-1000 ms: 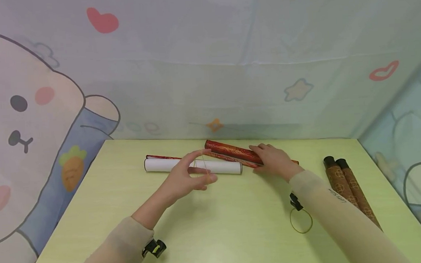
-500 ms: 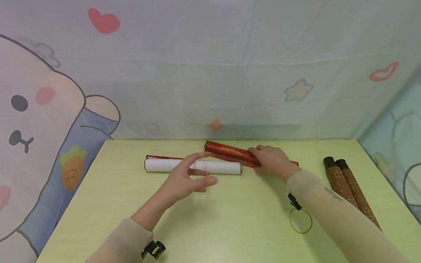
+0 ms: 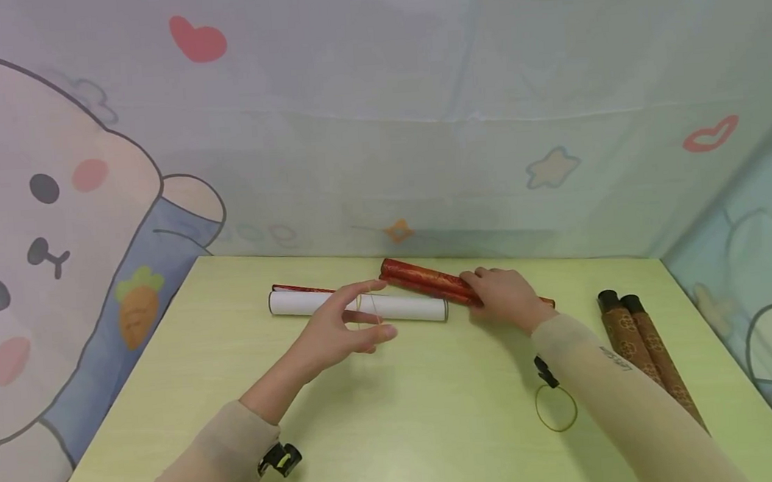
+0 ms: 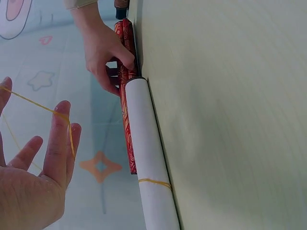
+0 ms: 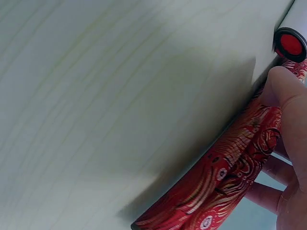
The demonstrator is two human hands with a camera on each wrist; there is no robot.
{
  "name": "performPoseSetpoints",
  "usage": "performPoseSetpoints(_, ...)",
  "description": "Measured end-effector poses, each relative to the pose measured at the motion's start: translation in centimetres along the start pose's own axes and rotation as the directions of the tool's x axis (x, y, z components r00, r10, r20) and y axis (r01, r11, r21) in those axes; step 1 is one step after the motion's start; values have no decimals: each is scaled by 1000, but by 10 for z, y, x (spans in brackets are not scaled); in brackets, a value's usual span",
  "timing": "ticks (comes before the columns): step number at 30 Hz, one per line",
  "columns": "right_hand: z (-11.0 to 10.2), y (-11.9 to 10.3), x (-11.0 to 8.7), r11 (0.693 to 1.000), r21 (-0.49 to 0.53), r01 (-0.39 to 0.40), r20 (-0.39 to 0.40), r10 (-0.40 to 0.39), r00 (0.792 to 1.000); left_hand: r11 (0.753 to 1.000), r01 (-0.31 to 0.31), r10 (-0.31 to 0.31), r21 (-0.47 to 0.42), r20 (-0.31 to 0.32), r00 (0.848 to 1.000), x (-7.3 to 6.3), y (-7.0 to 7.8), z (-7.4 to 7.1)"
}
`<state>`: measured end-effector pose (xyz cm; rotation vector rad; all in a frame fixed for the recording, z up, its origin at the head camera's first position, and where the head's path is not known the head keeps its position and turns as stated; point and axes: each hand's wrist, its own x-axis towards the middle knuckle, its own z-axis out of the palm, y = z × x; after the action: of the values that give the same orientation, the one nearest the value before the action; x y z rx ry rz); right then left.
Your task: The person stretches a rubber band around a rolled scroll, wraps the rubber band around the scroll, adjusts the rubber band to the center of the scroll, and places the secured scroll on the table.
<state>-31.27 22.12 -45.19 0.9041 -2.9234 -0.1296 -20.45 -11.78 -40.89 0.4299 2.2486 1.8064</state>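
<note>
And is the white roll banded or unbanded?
Banded: the left wrist view shows a yellow rubber band across the white roll; its underside is hidden.

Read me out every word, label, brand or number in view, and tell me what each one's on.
Right sleeve: small dark lettering, too blurred to read.
Backdrop: faint, rounded letter-like marks beside the cartoon animal, too faint to read.
White roll, red rolls, brown rolls: no readable text.
So nothing can be quoted.
</note>
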Motion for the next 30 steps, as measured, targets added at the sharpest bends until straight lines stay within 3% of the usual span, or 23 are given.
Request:
performPoseSetpoints(6, 0, 6, -5, 999, 37, -4, -28, 5, 1000, 1000, -6, 6, 21, -4, 1000, 0, 0, -2)
performPoseSetpoints(15, -16, 10, -20, 996, 93, 8, -129, 4, 992, 999, 11, -10, 30, -37, 999, 3, 1, -10)
performPoseSetpoints(25, -34, -3, -40, 990, 105, 94, -259, -64, 964, 1000, 24, -23, 15, -75, 997, 8, 9, -23)
performPoseSetpoints(30, -41, -15, -51, 980, 96, 172, -325, -132, 936, 999, 17, -13, 34, -90, 996, 9, 11, -30)
